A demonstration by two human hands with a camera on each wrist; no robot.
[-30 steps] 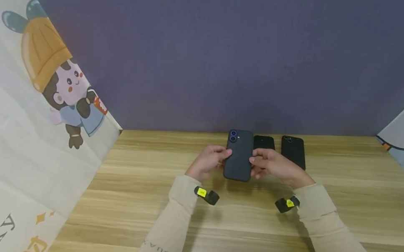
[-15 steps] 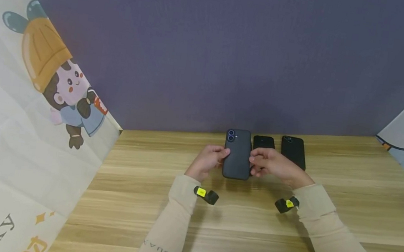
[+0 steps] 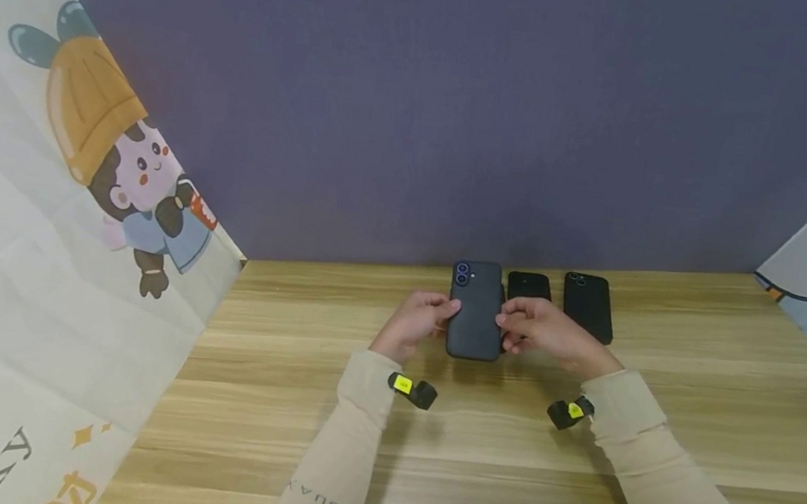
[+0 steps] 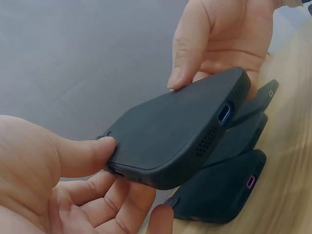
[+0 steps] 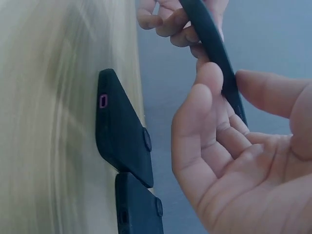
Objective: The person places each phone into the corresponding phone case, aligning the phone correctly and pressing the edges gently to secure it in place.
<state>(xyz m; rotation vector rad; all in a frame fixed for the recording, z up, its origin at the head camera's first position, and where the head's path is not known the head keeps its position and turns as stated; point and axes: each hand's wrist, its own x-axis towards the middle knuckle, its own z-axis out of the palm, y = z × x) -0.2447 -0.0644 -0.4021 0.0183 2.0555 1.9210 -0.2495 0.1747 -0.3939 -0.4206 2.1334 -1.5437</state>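
A phone in a dark matte case (image 3: 476, 320) is held up over the table, its back and two camera lenses facing the head camera. My left hand (image 3: 413, 325) pinches its left edge, thumb on the back and fingers beneath. On the opposite edge, my right hand (image 3: 549, 334) grips it between thumb and fingers. The left wrist view shows the case's bottom end with its charging port (image 4: 224, 113) and speaker holes. Below and behind it lie other dark-cased phones, among them one with a pink-rimmed port (image 5: 122, 126); the held phone partly hides them.
On the wood-grain table (image 3: 264, 403), a black phone (image 3: 588, 307) lies right of my right hand and another (image 3: 529, 285) sits just behind that hand. A dark blue-grey panel (image 3: 420, 119) rises at the table's back edge. A white printed sheet (image 3: 61, 328) borders the left.
The held phone has shifted very slightly left between my hands. Both hands keep their grip, and the phones on the table stay put.
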